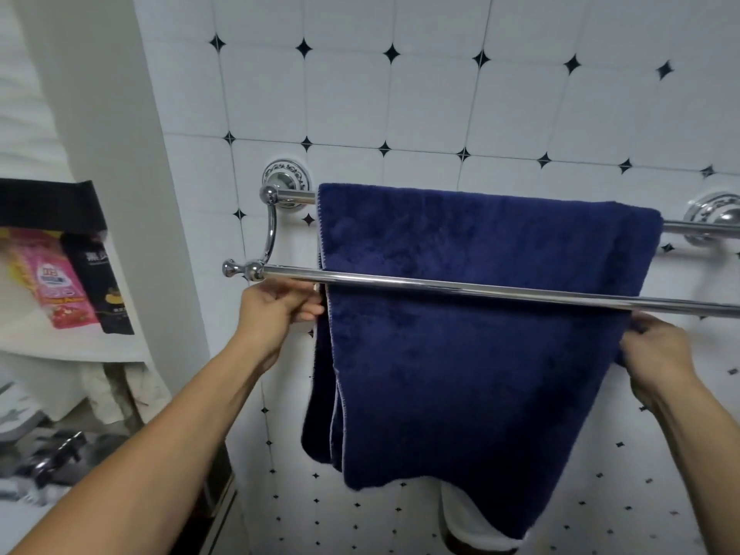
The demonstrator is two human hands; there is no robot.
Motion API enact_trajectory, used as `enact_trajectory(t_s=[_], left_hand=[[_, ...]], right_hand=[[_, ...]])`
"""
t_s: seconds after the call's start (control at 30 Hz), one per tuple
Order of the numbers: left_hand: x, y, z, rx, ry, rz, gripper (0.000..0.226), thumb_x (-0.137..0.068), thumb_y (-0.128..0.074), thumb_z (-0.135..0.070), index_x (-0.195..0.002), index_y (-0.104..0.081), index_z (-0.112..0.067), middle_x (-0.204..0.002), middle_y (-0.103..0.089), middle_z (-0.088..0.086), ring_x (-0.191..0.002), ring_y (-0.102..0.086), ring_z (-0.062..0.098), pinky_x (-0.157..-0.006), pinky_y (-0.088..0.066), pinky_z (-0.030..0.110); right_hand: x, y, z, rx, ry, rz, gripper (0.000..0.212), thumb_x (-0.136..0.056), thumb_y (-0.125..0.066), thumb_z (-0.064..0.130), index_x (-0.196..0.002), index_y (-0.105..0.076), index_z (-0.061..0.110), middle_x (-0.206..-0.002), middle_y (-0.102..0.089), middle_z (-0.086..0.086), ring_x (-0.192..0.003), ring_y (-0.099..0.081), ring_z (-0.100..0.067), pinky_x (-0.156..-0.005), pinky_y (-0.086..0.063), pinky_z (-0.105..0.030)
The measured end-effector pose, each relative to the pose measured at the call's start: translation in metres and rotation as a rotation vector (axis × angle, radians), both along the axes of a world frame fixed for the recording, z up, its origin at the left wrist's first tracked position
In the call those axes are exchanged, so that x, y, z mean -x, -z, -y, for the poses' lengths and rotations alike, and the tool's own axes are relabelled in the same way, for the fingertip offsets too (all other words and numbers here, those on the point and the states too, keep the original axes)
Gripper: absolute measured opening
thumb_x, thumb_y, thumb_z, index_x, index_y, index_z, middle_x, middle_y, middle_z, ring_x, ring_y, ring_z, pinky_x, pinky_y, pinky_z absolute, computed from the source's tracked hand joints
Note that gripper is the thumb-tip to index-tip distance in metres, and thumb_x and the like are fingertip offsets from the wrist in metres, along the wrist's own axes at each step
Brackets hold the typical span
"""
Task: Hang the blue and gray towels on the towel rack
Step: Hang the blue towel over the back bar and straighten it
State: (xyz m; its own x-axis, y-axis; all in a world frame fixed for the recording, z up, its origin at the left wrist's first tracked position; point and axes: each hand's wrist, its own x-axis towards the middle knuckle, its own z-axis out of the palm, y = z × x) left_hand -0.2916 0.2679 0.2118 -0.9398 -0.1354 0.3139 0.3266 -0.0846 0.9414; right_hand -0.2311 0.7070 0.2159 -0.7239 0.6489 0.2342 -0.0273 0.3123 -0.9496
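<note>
A dark blue towel (pixel 472 354) hangs folded over the back bar of a chrome double towel rack (pixel 440 284) on the tiled wall. Its layers fall behind the front bar and reach far down. My left hand (pixel 280 308) pinches the towel's left edge just under the front bar. At the right edge, a little lower, my right hand (pixel 656 354) grips the towel. No gray towel is in view.
The rack's left bracket (pixel 286 182) and right bracket (pixel 716 218) are fixed to the white tiled wall. To the left, a white shelf unit (pixel 132 350) holds a pink pouch (pixel 60 278) and a black pouch (pixel 102 286). Cluttered items lie at the lower left.
</note>
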Motion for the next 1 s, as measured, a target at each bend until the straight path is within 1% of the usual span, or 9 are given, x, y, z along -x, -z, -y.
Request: enact_trajectory(t_s=[0.17, 0.27, 0.37, 0.43, 0.53, 0.63, 0.73, 0.87, 1.0], left_hand=[[-0.011, 0.012, -0.022, 0.173, 0.184, 0.036, 0.02, -0.089, -0.062, 0.003, -0.107, -0.063, -0.006, -0.096, -0.074, 0.009, -0.086, -0.072, 0.015, -0.082, -0.056, 0.033], [-0.022, 0.015, -0.035, 0.042, 0.237, 0.01, 0.024, -0.089, -0.062, 0.0, -0.111, -0.065, -0.007, -0.104, -0.076, 0.005, -0.095, -0.072, 0.015, -0.079, -0.057, 0.026], [-0.036, 0.018, -0.029, -0.161, 0.295, -0.038, 0.025, -0.094, -0.054, -0.021, -0.106, -0.07, -0.006, -0.103, -0.075, 0.005, -0.093, -0.07, 0.018, -0.074, -0.056, 0.027], [-0.043, 0.017, -0.03, -0.183, 0.292, -0.097, 0.028, -0.094, -0.054, -0.025, -0.109, -0.07, -0.008, -0.108, -0.074, 0.006, -0.095, -0.07, 0.019, -0.076, -0.056, 0.028], [-0.042, 0.013, -0.037, -0.02, 0.106, -0.088, 0.013, -0.084, -0.072, -0.005, -0.097, -0.07, -0.005, -0.083, -0.077, 0.001, -0.077, -0.071, 0.014, -0.068, -0.056, 0.023], [-0.033, 0.009, -0.024, -0.004, -0.002, -0.021, 0.007, -0.078, -0.076, 0.001, -0.079, -0.07, -0.003, -0.06, -0.07, -0.003, -0.055, -0.064, 0.007, -0.057, -0.053, 0.019], [-0.023, 0.011, 0.003, -0.144, -0.09, 0.002, 0.009, -0.082, -0.071, 0.002, -0.08, -0.068, -0.006, -0.055, -0.069, -0.003, -0.048, -0.06, 0.008, -0.056, -0.055, 0.02], [-0.033, 0.044, -0.004, -0.102, 0.061, 0.031, 0.008, -0.088, -0.069, -0.011, -0.096, -0.068, -0.012, -0.079, -0.075, -0.001, -0.075, -0.07, 0.012, -0.072, -0.056, 0.022], [-0.056, 0.074, -0.044, 0.002, 0.342, 0.111, 0.047, -0.074, -0.082, -0.01, -0.116, -0.063, -0.017, -0.106, -0.076, -0.007, -0.098, -0.071, 0.012, -0.075, -0.055, 0.02]], right_hand=[[0.007, 0.007, 0.01, -0.152, -0.036, 0.164, 0.019, -0.087, -0.057, 0.006, -0.069, -0.049, 0.004, -0.059, -0.053, -0.011, -0.051, -0.04, -0.021, -0.045, -0.042, -0.031], [-0.008, 0.006, 0.0, -0.014, 0.078, -0.033, 0.024, -0.08, -0.066, 0.037, -0.081, -0.062, 0.013, -0.07, -0.063, -0.012, -0.055, -0.055, -0.027, -0.056, -0.051, -0.038], [-0.024, 0.006, -0.001, 0.054, -0.169, -0.135, 0.036, -0.08, -0.06, 0.054, -0.087, -0.07, 0.02, -0.08, -0.073, 0.004, -0.069, -0.065, -0.013, -0.059, -0.046, -0.034], [-0.03, 0.007, 0.013, 0.001, -0.343, -0.107, 0.022, -0.084, -0.067, 0.043, -0.094, -0.073, 0.024, -0.083, -0.075, 0.015, -0.073, -0.066, -0.001, -0.061, -0.048, -0.027], [-0.029, 0.007, 0.024, -0.013, -0.384, -0.075, 0.008, -0.08, -0.077, 0.013, -0.086, -0.074, 0.015, -0.078, -0.077, 0.011, -0.07, -0.072, -0.005, -0.056, -0.053, -0.014], [-0.036, 0.006, 0.014, -0.013, -0.336, -0.023, 0.007, -0.081, -0.074, 0.007, -0.086, -0.073, 0.012, -0.074, -0.077, 0.009, -0.069, -0.073, -0.011, -0.058, -0.055, -0.019], [-0.048, 0.013, 0.006, 0.066, -0.301, -0.047, 0.009, -0.083, -0.073, 0.011, -0.091, -0.072, 0.011, -0.08, -0.078, 0.008, -0.07, -0.073, -0.008, -0.057, -0.056, -0.017], [-0.056, 0.039, 0.023, 0.178, -0.444, 0.018, 0.027, -0.071, -0.081, 0.013, -0.097, -0.074, 0.011, -0.093, -0.079, -0.003, -0.083, -0.075, -0.019, -0.061, -0.058, -0.023], [-0.065, 0.075, 0.031, 0.108, -0.551, 0.286, 0.049, -0.063, -0.088, 0.017, -0.109, -0.072, 0.018, -0.104, -0.077, 0.002, -0.094, -0.073, -0.019, -0.075, -0.057, -0.031]])
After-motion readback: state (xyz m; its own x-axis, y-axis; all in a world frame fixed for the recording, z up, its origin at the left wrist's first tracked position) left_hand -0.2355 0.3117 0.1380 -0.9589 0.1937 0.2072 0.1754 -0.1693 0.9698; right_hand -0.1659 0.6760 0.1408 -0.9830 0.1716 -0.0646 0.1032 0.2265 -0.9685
